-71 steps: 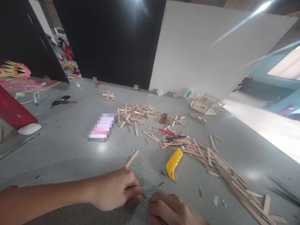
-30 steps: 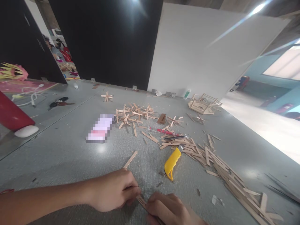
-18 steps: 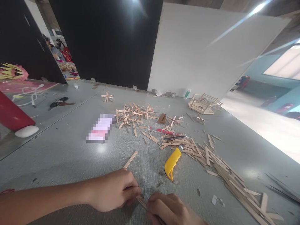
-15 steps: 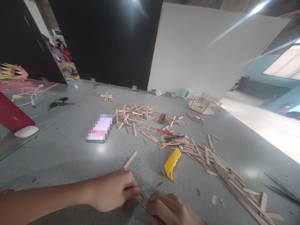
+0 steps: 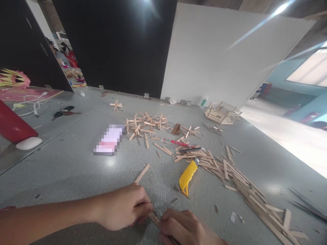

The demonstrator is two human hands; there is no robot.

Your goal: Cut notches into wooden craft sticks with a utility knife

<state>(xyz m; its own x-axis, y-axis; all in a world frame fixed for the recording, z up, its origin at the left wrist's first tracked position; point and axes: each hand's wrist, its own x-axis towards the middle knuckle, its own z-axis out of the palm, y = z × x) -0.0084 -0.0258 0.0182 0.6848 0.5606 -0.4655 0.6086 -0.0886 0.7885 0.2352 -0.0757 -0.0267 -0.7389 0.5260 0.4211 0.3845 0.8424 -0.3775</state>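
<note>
Near the bottom of the head view, a wooden craft stick with a small dark outlined mark spans the gap between my hands. My left hand is closed around its upper end, thumb and fingers pressed together. Curled fingers of my right hand grip the lower end, which they mostly hide. A second craft stick juts out beyond my left knuckles; whether that hand touches it I cannot tell. Ahead of my right hand lies a yellow-handled cutter on the grey tabletop.
A long pile of craft sticks runs along the right. Star-shaped stick pieces lie beyond, near a red pen and a stick frame. A blurred-out flat object and a red cylinder are left. Panels stand behind.
</note>
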